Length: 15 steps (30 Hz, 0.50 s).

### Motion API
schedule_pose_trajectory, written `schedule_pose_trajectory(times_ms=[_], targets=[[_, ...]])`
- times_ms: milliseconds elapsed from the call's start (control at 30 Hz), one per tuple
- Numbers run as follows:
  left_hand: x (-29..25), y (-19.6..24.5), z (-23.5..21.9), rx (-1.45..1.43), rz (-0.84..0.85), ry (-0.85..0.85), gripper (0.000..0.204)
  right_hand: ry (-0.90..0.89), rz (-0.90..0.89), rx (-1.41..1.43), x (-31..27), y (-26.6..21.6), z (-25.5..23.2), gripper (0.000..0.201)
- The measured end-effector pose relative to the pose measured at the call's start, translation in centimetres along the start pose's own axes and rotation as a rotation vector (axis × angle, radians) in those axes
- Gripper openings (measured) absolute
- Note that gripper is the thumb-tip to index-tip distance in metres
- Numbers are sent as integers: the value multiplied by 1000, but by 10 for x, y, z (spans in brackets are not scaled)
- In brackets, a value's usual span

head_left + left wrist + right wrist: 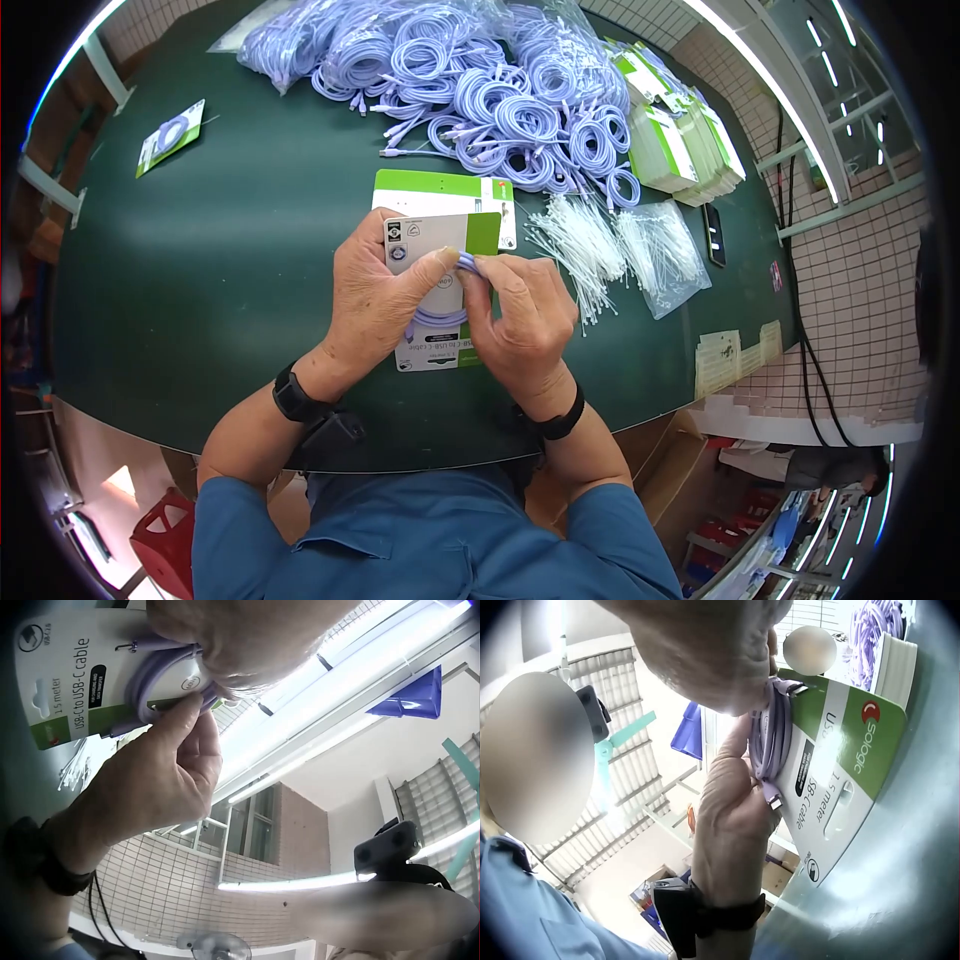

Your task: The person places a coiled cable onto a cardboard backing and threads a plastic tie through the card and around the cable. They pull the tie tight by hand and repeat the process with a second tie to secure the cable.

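A white and green card point(430, 230) with a coiled lilac cable point(440, 319) on its lower part is held over the table. The left hand point(375, 290) grips the card's left side, its thumb lying across the front by the cable. At the coil's upper end the right hand point(525, 320) pinches the cable between thumb and fingers. In the right wrist view the cable loops point(771, 739) lie against the printed card point(840, 757), a plug at their lower end. The left wrist view shows the coil point(154, 679) flat on the card point(67, 682). Another card point(440, 184) lies just behind the hands.
Many coiled lilac cables point(500, 100) are heaped at the back. Stacked cards point(665, 150) stand at the back right. White ties lie loose point(580, 250) and in a bag point(665, 255), beside a phone point(713, 235). One card with cable point(170, 140) lies far left.
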<state>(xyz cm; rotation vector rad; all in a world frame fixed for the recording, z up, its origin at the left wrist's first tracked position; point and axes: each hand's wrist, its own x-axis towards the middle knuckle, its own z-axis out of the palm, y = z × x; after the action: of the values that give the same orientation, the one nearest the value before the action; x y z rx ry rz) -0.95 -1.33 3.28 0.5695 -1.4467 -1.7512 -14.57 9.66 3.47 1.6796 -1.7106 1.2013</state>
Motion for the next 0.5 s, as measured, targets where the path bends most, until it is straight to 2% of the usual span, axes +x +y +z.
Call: schedule_pose_trajectory(times_ms=[300,400,433,500], targets=[[4,1,-2,22,-8,0,33,-43,-6,91,4,8,2,35],[8,1,-5,5,-57,11,33,0,259,265,9,1,-1,40],[9,-1,-6,4,-60,17,33,11,275,270,6,2,1,40],[9,-3,-7,1,-68,26,34,-27,613,661,-2,7,6,39]])
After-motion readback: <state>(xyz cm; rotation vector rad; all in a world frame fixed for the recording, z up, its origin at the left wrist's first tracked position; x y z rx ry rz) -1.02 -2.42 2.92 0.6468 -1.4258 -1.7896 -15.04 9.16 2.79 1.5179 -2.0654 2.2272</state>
